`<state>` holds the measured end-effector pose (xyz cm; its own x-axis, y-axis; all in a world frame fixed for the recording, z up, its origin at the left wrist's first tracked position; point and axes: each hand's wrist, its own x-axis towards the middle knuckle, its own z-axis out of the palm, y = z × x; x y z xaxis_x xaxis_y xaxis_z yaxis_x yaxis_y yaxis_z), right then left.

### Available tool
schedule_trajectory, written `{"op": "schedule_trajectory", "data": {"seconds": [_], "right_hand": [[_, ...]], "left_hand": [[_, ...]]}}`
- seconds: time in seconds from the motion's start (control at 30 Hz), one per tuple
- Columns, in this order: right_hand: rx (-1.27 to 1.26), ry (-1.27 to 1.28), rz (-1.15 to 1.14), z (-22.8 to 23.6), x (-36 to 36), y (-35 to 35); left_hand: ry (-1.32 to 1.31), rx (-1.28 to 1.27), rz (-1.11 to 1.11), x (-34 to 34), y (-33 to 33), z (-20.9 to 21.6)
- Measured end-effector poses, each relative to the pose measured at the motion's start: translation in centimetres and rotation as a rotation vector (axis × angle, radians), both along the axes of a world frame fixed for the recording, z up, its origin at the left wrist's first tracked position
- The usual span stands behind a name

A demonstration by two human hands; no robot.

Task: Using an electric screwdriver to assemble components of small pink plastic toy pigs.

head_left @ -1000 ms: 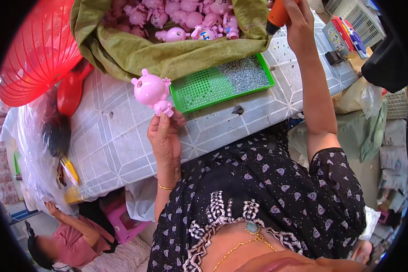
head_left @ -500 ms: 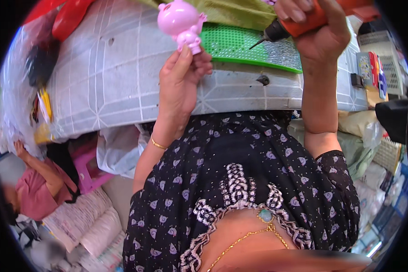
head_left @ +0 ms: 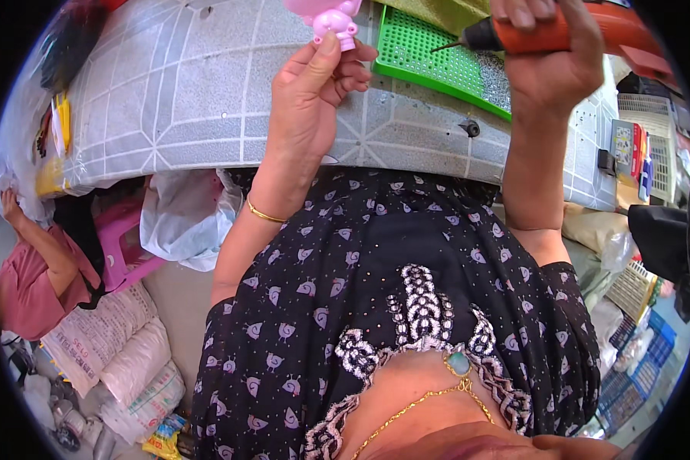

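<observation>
Between the thumb and fingers of my left hand [head_left: 318,84] is a pink plastic animal figure [head_left: 335,23], held by its lower end; its head is partly cut off by the top edge. My right hand [head_left: 548,69] is wrapped round an orange electric screwdriver [head_left: 540,32] with a black chuck. Its thin bit points left, toward the figure, and the two are apart. Below the bit lies a green tray [head_left: 418,57] with a grid of holes, many filled with small shiny metal pieces, probably screws.
A grey patterned cloth covers the table [head_left: 207,115]. A small dark object [head_left: 469,128] sits near its front edge. At the far left is a co-worker in a pink top [head_left: 42,276], beside a pink stool [head_left: 126,253]. White sacks [head_left: 119,337] lie on the floor; baskets [head_left: 648,115] stand at the right.
In the picture, the figure and my left hand have shifted up and slightly right. The screwdriver in my right hand has turned nearly level. The whole view has tilted a little.
</observation>
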<state>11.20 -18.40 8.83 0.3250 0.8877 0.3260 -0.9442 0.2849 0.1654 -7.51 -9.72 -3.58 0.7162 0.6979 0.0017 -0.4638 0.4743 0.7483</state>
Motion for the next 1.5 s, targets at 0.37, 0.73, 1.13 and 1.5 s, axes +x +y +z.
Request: {"op": "schedule_trajectory", "data": {"seconds": [0.37, 0.73, 1.13, 1.5], "right_hand": [[-0.144, -0.249, -0.298, -4.3, 0.8, 1.2], [-0.322, -0.59, -0.589, -4.8, 2.1, -0.2], [-0.606, -1.143, -0.875, -4.4, 1.3, -0.8], [-0.65, -1.115, -0.855, -4.4, 1.0, -0.7]], "left_hand": [[0.064, 0.062, 0.1, 1.6, -0.9, 0.7], [-0.036, -0.028, 0.056, 0.4, 0.5, -1.3], [-0.036, -0.026, 0.06, 0.6, 0.5, -1.3], [-0.02, -0.037, 0.074, 0.5, 0.3, -1.0]]}}
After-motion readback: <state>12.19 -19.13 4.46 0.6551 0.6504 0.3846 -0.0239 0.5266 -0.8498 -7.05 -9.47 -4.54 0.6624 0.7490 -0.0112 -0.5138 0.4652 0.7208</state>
